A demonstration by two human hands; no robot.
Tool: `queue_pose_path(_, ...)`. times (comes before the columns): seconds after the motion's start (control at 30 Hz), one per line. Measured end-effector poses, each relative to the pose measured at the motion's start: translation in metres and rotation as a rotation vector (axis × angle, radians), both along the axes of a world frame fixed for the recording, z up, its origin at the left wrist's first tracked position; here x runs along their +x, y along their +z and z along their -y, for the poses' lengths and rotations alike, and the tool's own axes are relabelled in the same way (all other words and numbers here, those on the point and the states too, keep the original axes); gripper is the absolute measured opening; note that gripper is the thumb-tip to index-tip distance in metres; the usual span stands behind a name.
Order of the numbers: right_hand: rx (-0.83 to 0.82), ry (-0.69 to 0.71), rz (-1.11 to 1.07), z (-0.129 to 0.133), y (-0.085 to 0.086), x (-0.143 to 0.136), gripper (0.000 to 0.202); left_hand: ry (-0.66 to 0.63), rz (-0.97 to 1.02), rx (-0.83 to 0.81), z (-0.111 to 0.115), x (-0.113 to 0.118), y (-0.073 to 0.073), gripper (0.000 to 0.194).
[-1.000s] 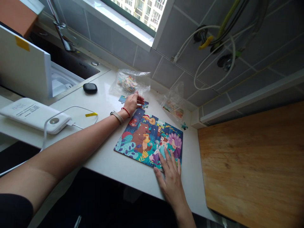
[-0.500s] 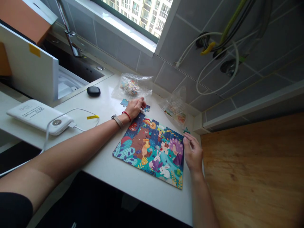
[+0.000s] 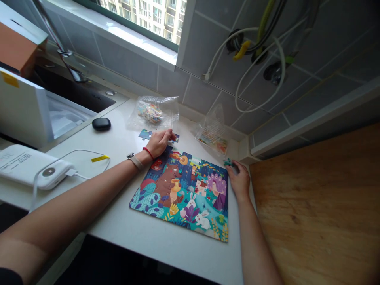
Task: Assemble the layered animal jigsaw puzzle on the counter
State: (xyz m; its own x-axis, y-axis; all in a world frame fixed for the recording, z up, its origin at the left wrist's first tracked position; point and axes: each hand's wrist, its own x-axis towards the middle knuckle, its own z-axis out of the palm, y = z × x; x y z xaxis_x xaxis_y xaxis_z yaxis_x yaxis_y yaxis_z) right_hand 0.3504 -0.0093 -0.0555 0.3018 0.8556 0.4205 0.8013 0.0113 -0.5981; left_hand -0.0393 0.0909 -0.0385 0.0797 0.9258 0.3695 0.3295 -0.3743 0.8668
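Observation:
A colourful animal jigsaw puzzle [image 3: 181, 194] lies largely assembled on the white counter, its top edge uneven. Just above its upper left corner, my left hand [image 3: 160, 141] rests with fingers curled; whatever they may hold is hidden. Partly under that hand is a strip of blue puzzle pieces [image 3: 144, 134], showing on both sides of it. My right hand [image 3: 240, 179] is by the puzzle's upper right corner. Its thumb and fingers close on a small teal puzzle piece [image 3: 228, 162], partly covered by the fingertips.
A clear plastic bag of pieces [image 3: 152, 113] and another clear bag with a printed card [image 3: 213, 138] lie against the wall. At left are a black case [image 3: 101, 124], a white power bank [image 3: 32, 166] with cable, and a sink [image 3: 68, 87] holding a white box. A wooden surface [image 3: 314, 206] is at right.
My right hand has moved up to the teal puzzle piece and taken hold of it. My left hand stays curled over the blue strip. The whole view has shifted slightly.

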Motion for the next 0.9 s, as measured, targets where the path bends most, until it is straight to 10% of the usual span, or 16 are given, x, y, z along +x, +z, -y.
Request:
queue_pose_path(0.6, 0.040, -0.048, -0.070, -0.005, -0.007, 0.003, 0.034, 0.121, -0.421, 0.298, -0.011, -0.019, -0.006, 0.023)
queue_pose_path(0.9, 0.076, -0.028, -0.107, -0.004, -0.005, -0.006, 0.027, -0.016, -0.417, 0.100, -0.022, -0.033, -0.022, 0.050)
